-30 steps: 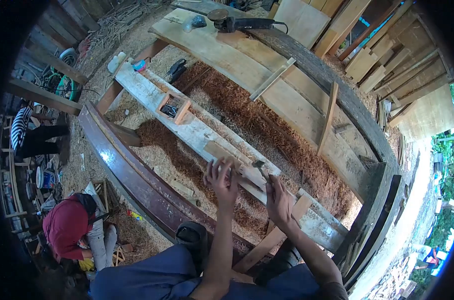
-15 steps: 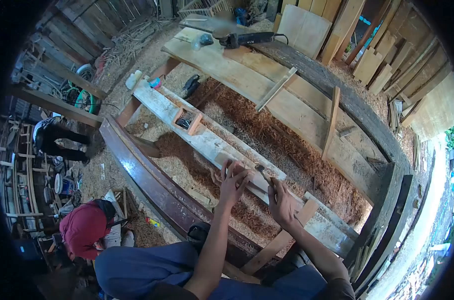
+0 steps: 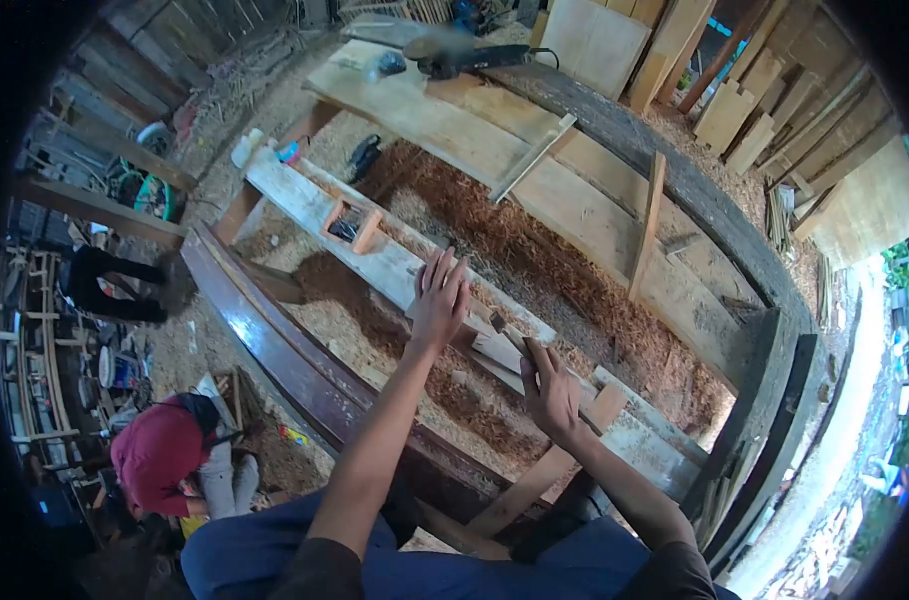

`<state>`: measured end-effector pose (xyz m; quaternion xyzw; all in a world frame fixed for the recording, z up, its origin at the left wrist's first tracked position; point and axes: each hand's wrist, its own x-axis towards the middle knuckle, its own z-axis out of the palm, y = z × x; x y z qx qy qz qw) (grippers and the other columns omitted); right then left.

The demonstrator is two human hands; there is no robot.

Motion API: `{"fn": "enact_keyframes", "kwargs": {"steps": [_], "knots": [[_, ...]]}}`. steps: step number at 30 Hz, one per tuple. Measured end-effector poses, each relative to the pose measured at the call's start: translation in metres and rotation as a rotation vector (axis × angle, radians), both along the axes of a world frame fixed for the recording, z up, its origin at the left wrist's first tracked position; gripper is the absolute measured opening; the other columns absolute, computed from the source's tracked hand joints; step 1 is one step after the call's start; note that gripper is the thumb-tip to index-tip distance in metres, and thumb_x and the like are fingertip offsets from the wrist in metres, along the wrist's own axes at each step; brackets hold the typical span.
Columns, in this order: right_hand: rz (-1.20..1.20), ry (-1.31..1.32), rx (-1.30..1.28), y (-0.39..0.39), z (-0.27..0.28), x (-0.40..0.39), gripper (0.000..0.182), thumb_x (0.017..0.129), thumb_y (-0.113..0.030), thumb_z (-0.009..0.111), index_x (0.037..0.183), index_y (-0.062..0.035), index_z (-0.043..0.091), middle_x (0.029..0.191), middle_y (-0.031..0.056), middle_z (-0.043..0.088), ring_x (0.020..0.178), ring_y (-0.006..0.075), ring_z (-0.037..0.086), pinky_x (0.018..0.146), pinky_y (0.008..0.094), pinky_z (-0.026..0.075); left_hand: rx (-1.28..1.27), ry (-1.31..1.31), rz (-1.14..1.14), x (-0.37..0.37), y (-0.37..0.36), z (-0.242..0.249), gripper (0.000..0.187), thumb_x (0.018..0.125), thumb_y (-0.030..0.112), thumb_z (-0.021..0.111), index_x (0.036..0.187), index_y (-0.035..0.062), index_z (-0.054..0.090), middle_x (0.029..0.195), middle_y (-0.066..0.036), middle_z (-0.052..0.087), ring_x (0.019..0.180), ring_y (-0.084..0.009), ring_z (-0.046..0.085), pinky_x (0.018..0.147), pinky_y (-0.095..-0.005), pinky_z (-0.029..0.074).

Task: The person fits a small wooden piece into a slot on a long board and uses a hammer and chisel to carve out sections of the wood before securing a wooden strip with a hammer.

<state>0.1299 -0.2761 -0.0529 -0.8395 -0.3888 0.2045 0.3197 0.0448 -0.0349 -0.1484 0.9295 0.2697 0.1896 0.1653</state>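
My right hand (image 3: 552,388) is closed around the handle of a small hammer (image 3: 498,323), whose dark head points up and left over the work plank. My left hand (image 3: 440,305) lies with its fingers stretched out at the middle of the long pale plank (image 3: 286,188), palm down and partly covering a wooden piece. Between the two hands, a light wooden piece (image 3: 501,350) shows on the plank. Farther up the plank, beyond my left hand, sits a small wooden box (image 3: 353,226) with dark, thin metal bits, like nails, inside.
An angle grinder (image 3: 484,58) rests on wide boards (image 3: 414,115) at the back. A white bottle (image 3: 246,148) and a blue-pink item (image 3: 290,152) stand at the plank's far end. Curved brown timber (image 3: 274,320) runs on the left. A person in maroon (image 3: 164,455) crouches at lower left.
My left hand has let go of its finger grip on the wooden piece, moved up and left, and flattened out. My right hand with the hammer has shifted slightly left.
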Motion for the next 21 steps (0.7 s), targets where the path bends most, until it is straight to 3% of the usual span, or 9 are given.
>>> {"fn": "enact_keyframes", "kwargs": {"steps": [4, 9, 11, 14, 18, 21], "knots": [[0.115, -0.108, 0.043, -0.005, -0.001, 0.008, 0.034, 0.101, -0.018, 0.061, 0.132, -0.0062, 0.059, 0.098, 0.0177, 0.064, 0.084, 0.0392, 0.066, 0.067, 0.0478, 0.053, 0.086, 0.017, -0.024, 0.014, 0.001, 0.005, 0.061, 0.104, 0.030, 0.053, 0.158, 0.0083, 0.034, 0.166, -0.016, 0.029, 0.154, -0.0354, 0.025, 0.124, -0.0534, 0.022], [0.292, -0.228, -0.009, -0.002, 0.010, 0.009, 0.041, 0.097, -0.018, 0.065, 0.136, -0.0086, 0.057, 0.095, 0.0125, 0.064, 0.080, 0.0329, 0.068, 0.061, 0.0427, 0.055, 0.040, 0.138, 0.010, 0.016, 0.000, 0.006, 0.067, 0.105, 0.038, 0.048, 0.163, 0.0143, 0.024, 0.170, -0.013, 0.022, 0.157, -0.0310, 0.020, 0.125, -0.0560, 0.019], [0.400, -0.353, 0.103, 0.000, 0.010, 0.009, 0.046, 0.093, -0.015, 0.068, 0.137, -0.0083, 0.057, 0.093, 0.0102, 0.063, 0.078, 0.0292, 0.068, 0.059, 0.0402, 0.056, 0.048, 0.171, 0.030, 0.019, 0.002, 0.008, 0.066, 0.105, 0.037, 0.048, 0.163, 0.0149, 0.024, 0.169, -0.013, 0.023, 0.156, -0.0309, 0.021, 0.126, -0.0557, 0.019], [0.432, -0.330, -0.065, 0.010, 0.010, 0.010, 0.047, 0.090, -0.010, 0.069, 0.136, -0.0067, 0.059, 0.088, 0.0086, 0.062, 0.076, 0.0257, 0.068, 0.057, 0.0377, 0.055, 0.014, 0.225, 0.043, 0.018, -0.004, 0.008, 0.065, 0.106, 0.036, 0.047, 0.163, 0.0160, 0.025, 0.168, -0.013, 0.025, 0.155, -0.0312, 0.024, 0.126, -0.0551, 0.020], [0.562, -0.468, 0.243, 0.010, 0.012, 0.017, 0.047, 0.088, -0.007, 0.070, 0.134, -0.0049, 0.061, 0.082, 0.0068, 0.060, 0.071, 0.0229, 0.067, 0.056, 0.0360, 0.055, 0.020, 0.219, 0.051, 0.019, 0.002, 0.006, 0.063, 0.105, 0.035, 0.047, 0.162, 0.0160, 0.028, 0.167, -0.014, 0.029, 0.153, -0.0315, 0.028, 0.126, -0.0545, 0.020], [0.524, -0.468, 0.123, 0.014, 0.012, 0.013, 0.047, 0.085, -0.009, 0.072, 0.132, -0.0063, 0.063, 0.080, 0.0043, 0.058, 0.067, 0.0192, 0.064, 0.055, 0.0331, 0.054, 0.016, 0.193, 0.043, 0.017, -0.003, 0.005, 0.063, 0.105, 0.035, 0.048, 0.162, 0.0166, 0.029, 0.166, -0.014, 0.030, 0.153, -0.0308, 0.028, 0.126, -0.0540, 0.020]]}}
